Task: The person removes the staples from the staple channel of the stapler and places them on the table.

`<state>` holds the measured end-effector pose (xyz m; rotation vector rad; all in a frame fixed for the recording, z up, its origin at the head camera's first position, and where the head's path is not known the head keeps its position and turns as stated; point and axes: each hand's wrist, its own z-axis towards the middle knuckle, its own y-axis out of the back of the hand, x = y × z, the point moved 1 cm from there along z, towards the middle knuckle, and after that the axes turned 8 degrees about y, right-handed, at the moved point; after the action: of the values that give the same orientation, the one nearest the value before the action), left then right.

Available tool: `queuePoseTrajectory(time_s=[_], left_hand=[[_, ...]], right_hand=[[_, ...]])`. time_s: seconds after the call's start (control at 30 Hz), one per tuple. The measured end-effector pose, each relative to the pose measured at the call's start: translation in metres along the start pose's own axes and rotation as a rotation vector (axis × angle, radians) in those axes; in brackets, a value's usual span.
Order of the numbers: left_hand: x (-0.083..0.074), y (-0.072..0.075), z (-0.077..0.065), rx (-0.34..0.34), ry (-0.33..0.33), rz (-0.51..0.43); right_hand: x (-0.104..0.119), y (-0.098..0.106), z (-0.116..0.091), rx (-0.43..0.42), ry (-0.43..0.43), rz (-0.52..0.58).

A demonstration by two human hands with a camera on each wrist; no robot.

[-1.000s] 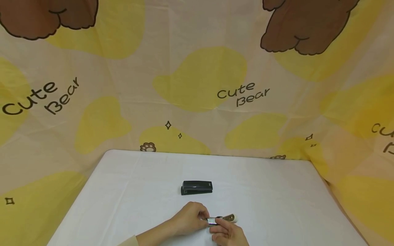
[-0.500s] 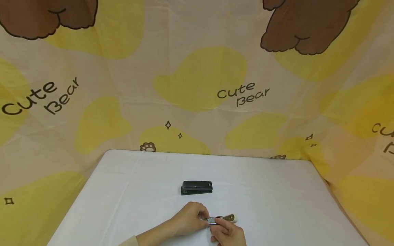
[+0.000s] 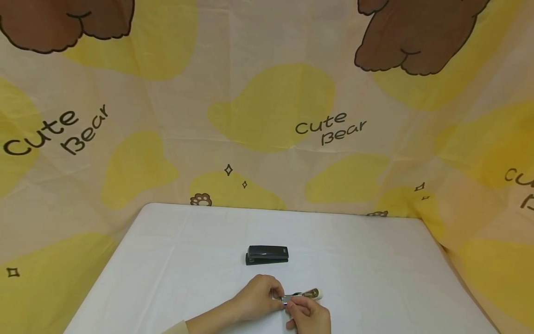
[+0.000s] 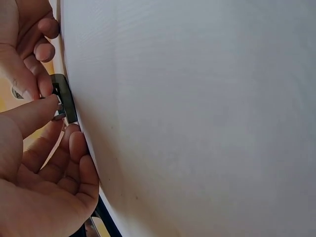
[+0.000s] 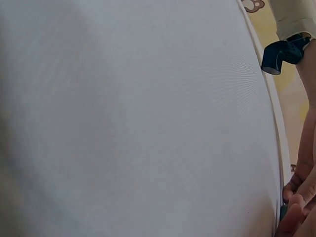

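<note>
In the head view, an opened stapler (image 3: 310, 293) with bare metal parts and a whitish rounded end lies between the two hands. My left hand (image 3: 256, 299) pinches its left end between thumb and fingers. My right hand (image 3: 309, 316) has thumb and forefinger pinched on the silver metal section, close to the left fingertips. The left wrist view shows both hands meeting at a dark piece (image 4: 66, 101) with metal inside; fingers hide much of it. Only some fingers (image 5: 291, 217) show at the lower right of the right wrist view.
A black stapler (image 3: 267, 255) rests on the white table (image 3: 200, 246) just beyond the hands. Patterned yellow cloth (image 3: 271, 106) hangs behind the table and at both sides. A dark blue strap mount (image 5: 284, 54) sits on the left wrist.
My right hand's fingertips have moved slightly left along the metal section, towards the left fingertips, and its other fingers have drawn in. The left hand and the black stapler have stayed in place.
</note>
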<state>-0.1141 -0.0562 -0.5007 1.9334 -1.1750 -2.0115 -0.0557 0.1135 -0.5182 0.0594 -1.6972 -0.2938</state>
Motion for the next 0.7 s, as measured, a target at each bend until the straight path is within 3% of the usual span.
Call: queuePoseTrajectory(time_s=[0.3, 0.7], left_hand=[[-0.0012, -0.0011, -0.0018, -0.022, -0.024, 0.008], [0.0006, -0.0008, -0.0011, -0.015, -0.019, -0.002]], right_hand=[[-0.0004, -0.0077, 0.0002, -0.054, -0.010, -0.056], [0.0029, -0.0038, 0.0039, 0.015, 0.002, -0.073]])
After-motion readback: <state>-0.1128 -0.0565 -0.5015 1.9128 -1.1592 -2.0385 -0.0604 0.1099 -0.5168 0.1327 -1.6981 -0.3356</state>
